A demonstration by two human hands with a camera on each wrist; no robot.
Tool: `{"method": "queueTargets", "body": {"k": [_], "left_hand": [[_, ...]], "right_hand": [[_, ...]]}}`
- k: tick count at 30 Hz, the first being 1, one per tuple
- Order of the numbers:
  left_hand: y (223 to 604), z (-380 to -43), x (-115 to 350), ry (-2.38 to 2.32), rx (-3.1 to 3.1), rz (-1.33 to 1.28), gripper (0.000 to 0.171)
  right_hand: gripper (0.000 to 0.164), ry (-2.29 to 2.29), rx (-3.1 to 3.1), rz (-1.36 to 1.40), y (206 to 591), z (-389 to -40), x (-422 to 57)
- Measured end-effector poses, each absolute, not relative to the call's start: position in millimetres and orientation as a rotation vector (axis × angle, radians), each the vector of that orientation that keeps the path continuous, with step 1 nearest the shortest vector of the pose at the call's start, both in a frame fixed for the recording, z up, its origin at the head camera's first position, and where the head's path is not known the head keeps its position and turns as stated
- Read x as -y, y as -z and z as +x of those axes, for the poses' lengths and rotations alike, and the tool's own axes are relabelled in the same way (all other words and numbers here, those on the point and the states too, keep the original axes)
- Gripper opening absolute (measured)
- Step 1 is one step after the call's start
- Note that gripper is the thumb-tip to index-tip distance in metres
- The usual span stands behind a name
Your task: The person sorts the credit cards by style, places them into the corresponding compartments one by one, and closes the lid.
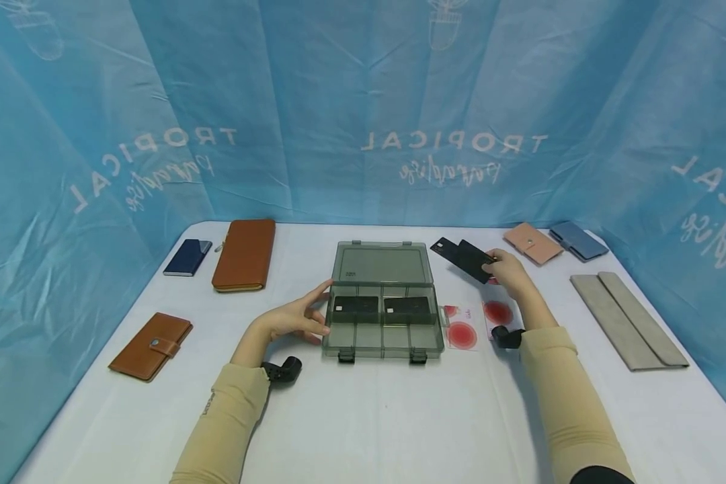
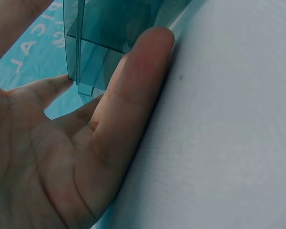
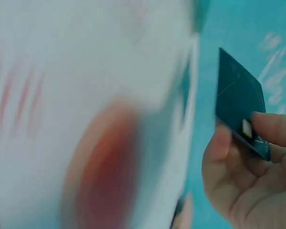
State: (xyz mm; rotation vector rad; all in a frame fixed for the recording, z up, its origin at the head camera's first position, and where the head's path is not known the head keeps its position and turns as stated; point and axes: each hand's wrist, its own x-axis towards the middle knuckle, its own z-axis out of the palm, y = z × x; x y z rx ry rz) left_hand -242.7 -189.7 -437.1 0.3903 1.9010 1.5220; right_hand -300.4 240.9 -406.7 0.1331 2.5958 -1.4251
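A translucent grey-green compartment box [image 1: 369, 341] lies with its lid [image 1: 384, 263] raised. Black cards stand in its compartments, one group at the left [image 1: 355, 308], another at the right [image 1: 408, 309]. At the box's left side, my left hand [image 1: 292, 318] has its fingers spread and touching the wall; the left wrist view shows the extended fingers [image 2: 138, 86] against it. Beyond the box's right side, my right hand [image 1: 509, 270] pinches two overlapping black cards [image 1: 460, 257] above the table. In the right wrist view, thumb and fingers grip the cards [image 3: 239, 93] by one end.
Pink-and-red printed cards [image 1: 462, 334] lie right of the box. At the left are a dark blue card holder [image 1: 187, 258], a brown notebook [image 1: 245, 255] and a brown snap wallet [image 1: 148, 349]. Peach [image 1: 532, 242] and blue [image 1: 577, 242] wallets and a grey folded case [image 1: 626, 323] lie right.
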Motion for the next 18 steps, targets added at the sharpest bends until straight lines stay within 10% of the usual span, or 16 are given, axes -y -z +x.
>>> {"method": "queueTargets", "body": {"k": [18], "left_hand": [[438.7, -244.5, 190.2, -1.518, -1.891, 0.405, 0.107]], "right_hand": [[0.033, 1.245, -2.405, -0.382, 358.0, -281.4, -114.4]]}}
